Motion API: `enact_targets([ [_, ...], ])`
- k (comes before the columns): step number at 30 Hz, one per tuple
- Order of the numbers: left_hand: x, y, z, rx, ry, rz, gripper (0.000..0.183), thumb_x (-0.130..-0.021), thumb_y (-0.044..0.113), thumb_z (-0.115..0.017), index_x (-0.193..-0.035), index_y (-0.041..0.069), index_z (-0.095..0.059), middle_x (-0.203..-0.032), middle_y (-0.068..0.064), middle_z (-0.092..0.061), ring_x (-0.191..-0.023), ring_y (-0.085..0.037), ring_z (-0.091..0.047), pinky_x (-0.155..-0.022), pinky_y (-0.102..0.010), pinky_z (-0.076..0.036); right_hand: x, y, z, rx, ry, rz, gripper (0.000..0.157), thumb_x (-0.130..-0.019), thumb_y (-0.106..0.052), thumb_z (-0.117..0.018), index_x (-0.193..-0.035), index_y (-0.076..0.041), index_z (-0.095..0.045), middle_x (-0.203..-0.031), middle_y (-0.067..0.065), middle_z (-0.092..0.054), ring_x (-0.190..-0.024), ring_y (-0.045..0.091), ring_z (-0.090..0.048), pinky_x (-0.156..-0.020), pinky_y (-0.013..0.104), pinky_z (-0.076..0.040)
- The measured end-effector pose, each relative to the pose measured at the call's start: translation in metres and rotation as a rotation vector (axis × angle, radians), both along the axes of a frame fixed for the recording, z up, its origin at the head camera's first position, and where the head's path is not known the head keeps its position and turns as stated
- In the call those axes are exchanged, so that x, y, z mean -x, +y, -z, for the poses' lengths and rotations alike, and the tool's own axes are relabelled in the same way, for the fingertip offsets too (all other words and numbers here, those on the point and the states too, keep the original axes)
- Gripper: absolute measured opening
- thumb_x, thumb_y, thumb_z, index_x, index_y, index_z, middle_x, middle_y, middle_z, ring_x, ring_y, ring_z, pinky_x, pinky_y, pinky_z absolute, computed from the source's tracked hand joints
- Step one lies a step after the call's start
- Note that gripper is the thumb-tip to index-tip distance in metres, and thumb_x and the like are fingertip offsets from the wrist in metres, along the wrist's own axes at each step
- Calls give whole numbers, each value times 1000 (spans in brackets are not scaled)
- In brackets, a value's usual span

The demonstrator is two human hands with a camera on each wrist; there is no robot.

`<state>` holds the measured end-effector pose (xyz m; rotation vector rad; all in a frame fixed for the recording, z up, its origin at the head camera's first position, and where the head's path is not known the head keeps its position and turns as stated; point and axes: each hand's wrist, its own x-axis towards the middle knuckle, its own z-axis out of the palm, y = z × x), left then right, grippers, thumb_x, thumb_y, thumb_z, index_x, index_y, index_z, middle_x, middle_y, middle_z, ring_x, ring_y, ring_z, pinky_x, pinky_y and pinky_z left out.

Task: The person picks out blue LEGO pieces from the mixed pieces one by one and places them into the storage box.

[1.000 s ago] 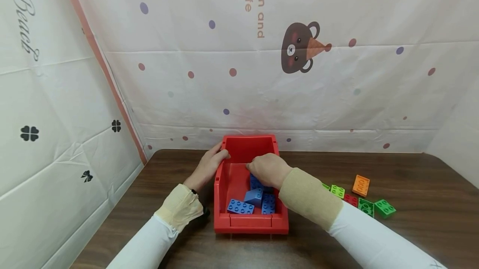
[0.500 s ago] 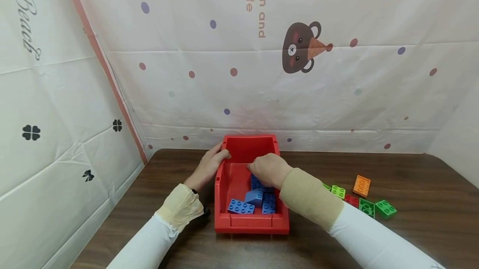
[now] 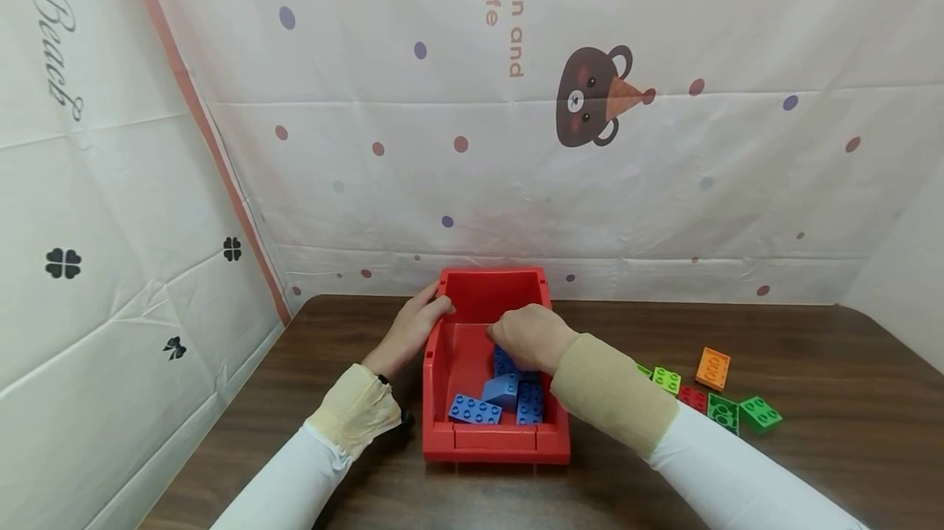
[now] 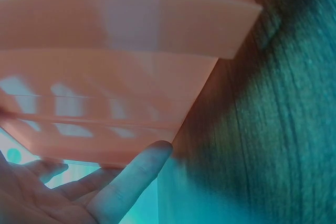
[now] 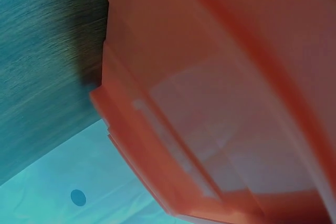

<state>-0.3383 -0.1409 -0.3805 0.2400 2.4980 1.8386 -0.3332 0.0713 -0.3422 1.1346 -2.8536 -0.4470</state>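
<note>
A red plastic bin (image 3: 467, 350) stands on the table with its low front lip towards me. Its left wall is held by my left hand (image 3: 407, 337), thumb over the rim and fingers outside; the left wrist view shows the fingers (image 4: 132, 179) along the bin's outer side. My right hand (image 3: 533, 337) reaches over the right wall with curled fingers, above several blue toy building bricks (image 3: 475, 409) inside. One blue brick (image 3: 505, 361) is partly covered by this hand. What its fingertips touch is hidden. In the right wrist view only the bin's outer wall (image 5: 199, 108) shows, not the hand.
Right of the bin lie loose bricks: an orange one (image 3: 712, 369), a lime one (image 3: 667, 380), a red one (image 3: 692, 397) and dark green ones (image 3: 760, 414). My right forearm passes just in front of them. A printed white sheet (image 3: 369, 202) hangs behind the brown table (image 3: 354, 325).
</note>
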Motion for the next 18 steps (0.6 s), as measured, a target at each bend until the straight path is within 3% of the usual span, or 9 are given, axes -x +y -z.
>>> enact_targets([
  [6, 1, 0, -2, 4, 8, 14, 61, -100, 25, -51, -161, 20, -44, -131, -20, -65, -95, -46, -71, -81, -45, -65, 0, 0, -1, 71, -36, 6, 15, -92, -16, -82, -105, -18, -74, -82, 0, -73, -79, 17, -72, -89, 38, -62],
  [13, 2, -2, 3, 2, -6, -10, 61, -99, 25, -53, -159, 22, -45, -128, -19, -67, -95, -45, -72, -80, -44, -65, 3, -2, 0, 187, -117, 25, 31, -92, -16, -83, -123, -16, -78, -101, 2, -77, -95, 19, -72, -96, 39, -60],
  [18, 0, -4, 4, -3, -14, -10, 61, -100, 25, -53, -160, 23, -44, -126, -19, -67, -94, -46, -72, -79, -44, -65, 3, -3, 2, 255, -133, 14, 35, -91, -16, -83, -125, -14, -77, -107, 3, -77, -101, 20, -73, -97, 40, -60],
])
